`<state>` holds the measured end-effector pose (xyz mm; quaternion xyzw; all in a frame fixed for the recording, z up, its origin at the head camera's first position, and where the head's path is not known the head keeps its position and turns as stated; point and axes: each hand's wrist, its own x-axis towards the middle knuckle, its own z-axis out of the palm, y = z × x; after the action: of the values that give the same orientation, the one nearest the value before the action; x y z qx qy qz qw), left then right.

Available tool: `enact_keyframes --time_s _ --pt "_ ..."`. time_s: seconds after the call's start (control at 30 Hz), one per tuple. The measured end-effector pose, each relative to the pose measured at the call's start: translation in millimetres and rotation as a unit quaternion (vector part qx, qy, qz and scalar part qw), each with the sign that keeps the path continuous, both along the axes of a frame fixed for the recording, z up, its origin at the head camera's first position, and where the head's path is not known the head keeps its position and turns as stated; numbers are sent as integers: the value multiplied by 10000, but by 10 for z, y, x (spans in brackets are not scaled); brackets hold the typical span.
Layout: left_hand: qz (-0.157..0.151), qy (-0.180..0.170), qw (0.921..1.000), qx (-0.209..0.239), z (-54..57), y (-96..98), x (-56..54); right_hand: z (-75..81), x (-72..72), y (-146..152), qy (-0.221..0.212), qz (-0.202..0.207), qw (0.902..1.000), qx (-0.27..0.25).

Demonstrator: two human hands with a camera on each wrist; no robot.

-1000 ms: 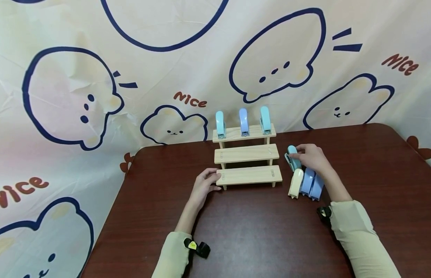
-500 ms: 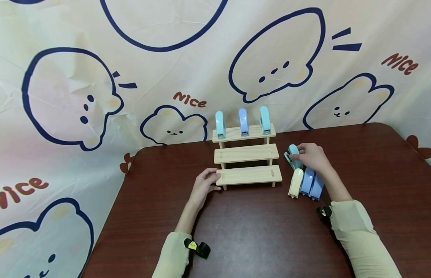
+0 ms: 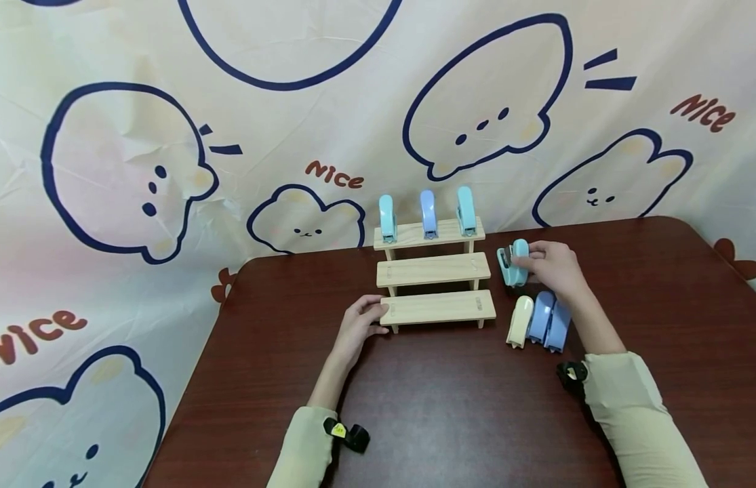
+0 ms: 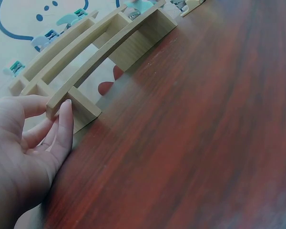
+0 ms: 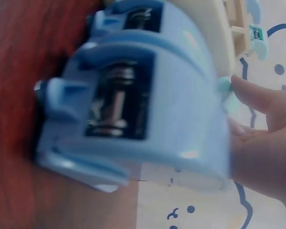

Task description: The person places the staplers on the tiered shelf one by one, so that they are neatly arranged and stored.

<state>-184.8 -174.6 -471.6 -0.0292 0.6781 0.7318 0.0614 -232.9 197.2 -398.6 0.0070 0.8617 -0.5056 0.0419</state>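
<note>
In the head view my right hand (image 3: 556, 270) pinches a turquoise stapler (image 3: 516, 271) between thumb and fingers, right of the wooden three-step rack (image 3: 437, 309). Just nearer lie a cream stapler (image 3: 520, 322) and two blue staplers (image 3: 549, 322), side by side. One blue stapler (image 5: 181, 114) fills much of the right wrist view and hides part of the hand. My left hand (image 3: 357, 324) holds the left end of the rack's lowest step; the left wrist view shows its thumb and fingers gripping the wooden end (image 4: 55, 106).
On the rack's top step stand a turquoise stapler (image 3: 387, 218) at left, a blue stapler (image 3: 428, 214) in the middle and another turquoise stapler (image 3: 466, 211) at right. A patterned cloth (image 3: 280, 135) hangs behind the brown table (image 3: 439, 407).
My right hand has moved the turquoise stapler slightly away from me, apart from the cream one, and turned it more upright. The left hand and the rack have stayed still.
</note>
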Motion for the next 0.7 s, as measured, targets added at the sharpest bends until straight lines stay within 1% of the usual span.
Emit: enact_keyframes --time_s 0.17,0.27,0.5,0.7 --pt "7 -8 10000 -18 3 4 0 126 50 -19 1 -180 9995 -274" --pt "22 -9 10000 -19 2 5 0 176 66 -30 0 -281 9986 -445" --pt "4 8 10000 5 5 3 7 288 131 -78 157 -486 9967 -632" --pt "-14 0 10000 9 14 6 9 360 186 -120 227 -459 9954 -804"
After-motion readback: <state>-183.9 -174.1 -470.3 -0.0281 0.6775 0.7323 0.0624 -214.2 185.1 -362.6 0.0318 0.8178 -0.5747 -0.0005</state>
